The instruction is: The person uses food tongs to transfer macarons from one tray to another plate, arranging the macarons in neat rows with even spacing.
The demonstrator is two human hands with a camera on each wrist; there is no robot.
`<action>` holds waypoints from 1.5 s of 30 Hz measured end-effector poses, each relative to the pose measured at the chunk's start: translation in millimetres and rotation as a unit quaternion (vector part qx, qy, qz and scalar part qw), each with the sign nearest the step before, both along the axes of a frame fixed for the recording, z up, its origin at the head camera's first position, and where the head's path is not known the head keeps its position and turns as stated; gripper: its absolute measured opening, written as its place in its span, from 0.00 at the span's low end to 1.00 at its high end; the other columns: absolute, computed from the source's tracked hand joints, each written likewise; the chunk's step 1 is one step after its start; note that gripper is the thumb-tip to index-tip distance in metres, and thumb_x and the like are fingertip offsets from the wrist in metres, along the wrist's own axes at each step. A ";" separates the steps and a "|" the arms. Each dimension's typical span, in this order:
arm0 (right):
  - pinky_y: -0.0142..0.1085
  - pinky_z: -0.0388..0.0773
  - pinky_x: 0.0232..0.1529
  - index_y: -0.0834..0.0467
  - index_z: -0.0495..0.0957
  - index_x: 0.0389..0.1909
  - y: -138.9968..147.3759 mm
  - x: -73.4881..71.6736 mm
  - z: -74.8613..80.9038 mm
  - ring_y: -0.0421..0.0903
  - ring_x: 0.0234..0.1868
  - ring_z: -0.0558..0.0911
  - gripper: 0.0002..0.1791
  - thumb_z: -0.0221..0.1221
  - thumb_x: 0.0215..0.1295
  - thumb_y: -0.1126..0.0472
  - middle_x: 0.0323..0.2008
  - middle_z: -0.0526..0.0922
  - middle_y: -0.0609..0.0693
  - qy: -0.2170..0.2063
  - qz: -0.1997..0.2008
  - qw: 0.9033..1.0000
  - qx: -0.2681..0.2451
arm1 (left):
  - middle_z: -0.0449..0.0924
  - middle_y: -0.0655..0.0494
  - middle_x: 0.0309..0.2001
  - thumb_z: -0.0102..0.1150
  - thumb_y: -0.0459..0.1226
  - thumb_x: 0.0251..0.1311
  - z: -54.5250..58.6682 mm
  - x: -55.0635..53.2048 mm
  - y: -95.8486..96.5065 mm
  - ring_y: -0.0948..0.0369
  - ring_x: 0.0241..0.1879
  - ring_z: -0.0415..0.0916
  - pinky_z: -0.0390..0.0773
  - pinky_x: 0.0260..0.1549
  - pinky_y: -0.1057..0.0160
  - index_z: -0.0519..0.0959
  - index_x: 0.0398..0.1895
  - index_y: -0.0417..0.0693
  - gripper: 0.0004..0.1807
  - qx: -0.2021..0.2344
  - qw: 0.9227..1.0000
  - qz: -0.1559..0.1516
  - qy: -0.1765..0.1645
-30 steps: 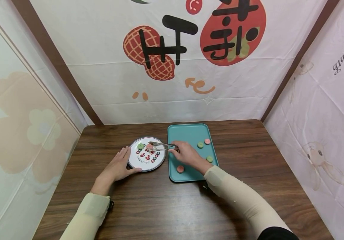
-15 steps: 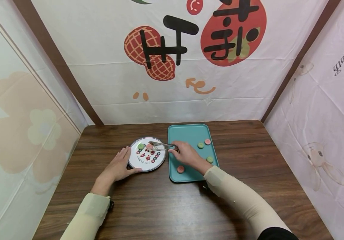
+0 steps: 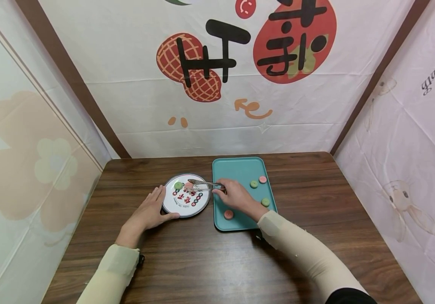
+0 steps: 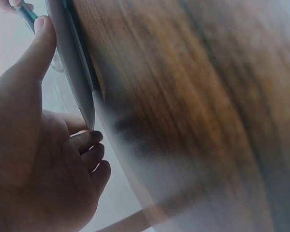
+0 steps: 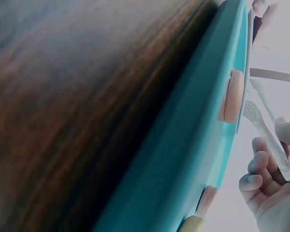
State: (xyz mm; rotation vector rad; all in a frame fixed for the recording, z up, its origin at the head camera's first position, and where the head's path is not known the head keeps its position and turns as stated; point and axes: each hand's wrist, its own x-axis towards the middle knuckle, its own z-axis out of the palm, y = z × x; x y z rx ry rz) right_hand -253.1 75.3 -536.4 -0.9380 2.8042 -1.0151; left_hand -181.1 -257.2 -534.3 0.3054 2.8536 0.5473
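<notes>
- The right hand (image 3: 236, 195) has its thumb and fingers curled round a pair of metal tongs (image 3: 197, 182), holding it near the back end, above the tray's left side.
- The tongs reach leftward over the plate, their perforated tips standing apart; the pink macaron (image 3: 188, 185) lies by those tips on the plate — whether they touch it, I cannot tell.
- The left hand (image 3: 148, 211) lies at the left edge of the plate (image 3: 171, 203), thumb and forefinger spread wide along its rim, the thumb on the near side.
- A green macaron (image 3: 178, 185) sits on the plate too, just left of the pink one, above the red printed lettering.
- Just to the plate's right is the teal tray (image 3: 236, 169), with four more pieces: an upper pink macaron (image 3: 263, 179) beside an upper green macaron (image 3: 254, 184), a lower green macaron (image 3: 265, 202) close to the right forearm, and a lower pink macaron (image 3: 228, 215) near the front left corner.
- Under everything is the dark wood table (image 3: 187, 261) — behind it hangs a pale printed cloth (image 3: 145, 122).
</notes>
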 end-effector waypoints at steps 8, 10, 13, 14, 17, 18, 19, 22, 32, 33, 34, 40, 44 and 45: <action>0.35 0.70 0.22 0.60 0.83 0.59 3.8 1.7 1.2 0.40 0.23 0.73 0.18 0.62 0.81 0.52 0.28 0.78 0.44 -0.018 -0.003 1.000 -0.012 | 0.41 0.30 0.85 0.64 0.69 0.65 0.1 -0.4 0.7 0.35 0.85 0.39 0.44 0.84 0.38 0.44 0.85 0.28 0.68 0.000 1.000 0.002 -0.003; 0.35 0.72 0.23 0.61 0.83 0.60 5.5 2.4 2.2 0.41 0.24 0.74 0.19 0.62 0.81 0.51 0.29 0.79 0.44 -0.019 -0.005 1.000 -0.016 | 0.41 0.30 0.85 0.64 0.69 0.65 0.0 -0.8 0.7 0.35 0.85 0.38 0.44 0.84 0.39 0.44 0.85 0.28 0.68 -0.001 1.000 0.002 -0.004; 0.36 0.75 0.26 0.61 0.82 0.62 8.6 3.7 3.4 0.41 0.26 0.76 0.21 0.61 0.81 0.50 0.32 0.81 0.44 -0.020 -0.012 1.000 -0.019 | 0.41 0.30 0.85 0.64 0.69 0.65 -0.3 -1.1 0.8 0.36 0.85 0.38 0.44 0.84 0.39 0.44 0.85 0.28 0.68 -0.001 1.000 0.002 -0.005; 0.36 0.76 0.27 0.61 0.82 0.63 9.9 4.0 3.8 0.41 0.27 0.77 0.22 0.61 0.82 0.49 0.34 0.82 0.44 -0.021 -0.016 0.999 -0.021 | 0.41 0.30 0.85 0.64 0.69 0.65 -0.3 -1.1 0.8 0.36 0.85 0.38 0.44 0.84 0.39 0.44 0.85 0.29 0.68 -0.001 1.000 0.002 -0.005; 0.38 0.78 0.30 0.61 0.81 0.65 13.8 4.7 4.6 0.41 0.30 0.78 0.23 0.61 0.81 0.48 0.37 0.84 0.45 -0.022 -0.028 0.999 -0.022 | 0.41 0.30 0.85 0.65 0.68 0.65 -0.1 -1.1 0.9 0.36 0.85 0.38 0.44 0.84 0.39 0.44 0.85 0.28 0.68 0.000 1.000 0.003 -0.005; 0.39 0.79 0.30 0.61 0.81 0.65 15.0 4.7 5.0 0.41 0.31 0.79 0.23 0.61 0.81 0.48 0.37 0.84 0.46 -0.023 -0.031 0.999 -0.023 | 0.41 0.30 0.85 0.65 0.68 0.65 0.2 -1.0 1.0 0.36 0.85 0.38 0.44 0.84 0.39 0.44 0.85 0.28 0.68 -0.001 1.000 0.003 -0.005; 0.39 0.79 0.31 0.61 0.81 0.65 16.3 4.8 5.2 0.41 0.31 0.79 0.24 0.61 0.82 0.48 0.37 0.85 0.46 -0.023 -0.034 0.999 -0.023 | 0.41 0.30 0.85 0.65 0.68 0.65 0.4 -0.9 1.1 0.36 0.85 0.38 0.44 0.84 0.39 0.44 0.85 0.28 0.68 -0.001 1.000 0.003 -0.006; 0.39 0.79 0.31 0.61 0.81 0.65 20.0 5.1 5.8 0.41 0.31 0.79 0.24 0.61 0.81 0.48 0.37 0.85 0.46 -0.024 -0.043 0.998 -0.026 | 0.41 0.30 0.85 0.65 0.69 0.65 1.1 -0.3 1.3 0.36 0.85 0.38 0.44 0.84 0.39 0.44 0.85 0.28 0.68 -0.001 1.000 0.005 -0.007; 0.38 0.78 0.27 0.60 0.81 0.66 37.9 7.1 3.2 0.40 0.28 0.78 0.24 0.62 0.81 0.48 0.33 0.83 0.45 -0.024 -0.059 0.997 -0.046 | 0.40 0.30 0.86 0.64 0.69 0.65 0.2 0.9 1.2 0.36 0.85 0.37 0.44 0.84 0.38 0.43 0.85 0.28 0.68 0.001 1.000 0.007 -0.006; 0.37 0.77 0.26 0.60 0.81 0.66 39.8 7.5 3.2 0.40 0.27 0.77 0.24 0.62 0.81 0.48 0.33 0.83 0.44 -0.023 -0.060 0.997 -0.045 | 0.40 0.30 0.86 0.64 0.69 0.65 0.0 0.8 1.1 0.36 0.85 0.37 0.44 0.84 0.38 0.43 0.85 0.28 0.68 0.001 1.000 0.007 -0.006; 0.38 0.76 0.25 0.60 0.81 0.66 41.7 8.1 3.5 0.41 0.27 0.76 0.24 0.62 0.81 0.48 0.32 0.82 0.44 -0.018 -0.062 0.997 -0.044 | 0.40 0.30 0.86 0.64 0.69 0.65 -0.3 0.7 1.0 0.36 0.85 0.37 0.44 0.84 0.38 0.43 0.85 0.28 0.69 0.001 1.000 0.007 -0.005; 0.39 0.76 0.28 0.61 0.81 0.66 51.9 10.4 2.7 0.42 0.28 0.76 0.25 0.62 0.81 0.48 0.34 0.83 0.45 -0.007 -0.065 0.997 -0.044 | 0.40 0.30 0.85 0.64 0.69 0.65 -1.6 0.4 1.1 0.35 0.85 0.38 0.44 0.83 0.38 0.43 0.85 0.28 0.68 0.000 1.000 0.006 -0.004; 0.39 0.76 0.29 0.60 0.80 0.67 57.5 12.0 2.6 0.42 0.29 0.77 0.25 0.62 0.80 0.48 0.36 0.83 0.45 -0.023 -0.071 0.996 -0.049 | 0.40 0.30 0.85 0.64 0.69 0.66 -1.8 0.3 1.7 0.35 0.85 0.38 0.44 0.83 0.38 0.43 0.85 0.28 0.68 0.000 1.000 0.005 -0.003; 0.39 0.76 0.28 0.60 0.80 0.67 58.9 12.3 2.4 0.42 0.29 0.76 0.25 0.63 0.80 0.48 0.36 0.83 0.45 -0.024 -0.072 0.996 -0.050 | 0.40 0.30 0.85 0.64 0.68 0.66 -1.7 0.3 1.9 0.35 0.85 0.37 0.44 0.83 0.38 0.43 0.85 0.28 0.68 0.001 1.000 0.005 -0.003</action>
